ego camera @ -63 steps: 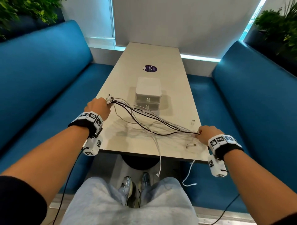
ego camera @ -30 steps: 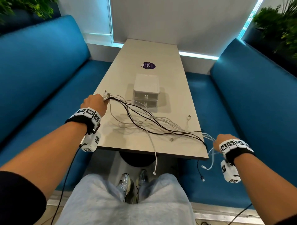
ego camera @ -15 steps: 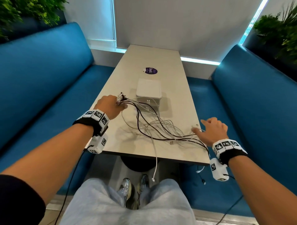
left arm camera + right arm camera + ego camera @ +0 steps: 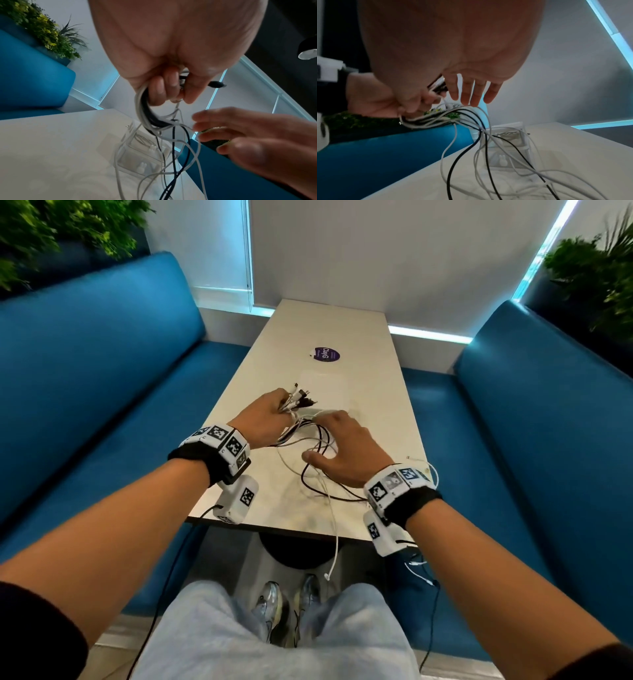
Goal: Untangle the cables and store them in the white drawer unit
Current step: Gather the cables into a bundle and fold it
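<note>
While left hand (image 4: 265, 419) grips bunched plug ends of tangled black and white cables (image 4: 317, 446), right hand (image 4: 346, 450) hovers spread beside; untangling unfinished, small white plastic drawer unit (image 4: 503, 151) beyond hands unfilled.

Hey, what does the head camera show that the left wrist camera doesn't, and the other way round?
Only the head view shows the purple sticker on the table, one white cable end dangling off the near edge, and the shoes below. Only the left wrist view shows the drawer unit's rabbit-shaped knobs and the left hand's fingers curled round the bundle. Both show the left hand gripping the cables, the right hand spread open beside them, and the blue benches.
</note>
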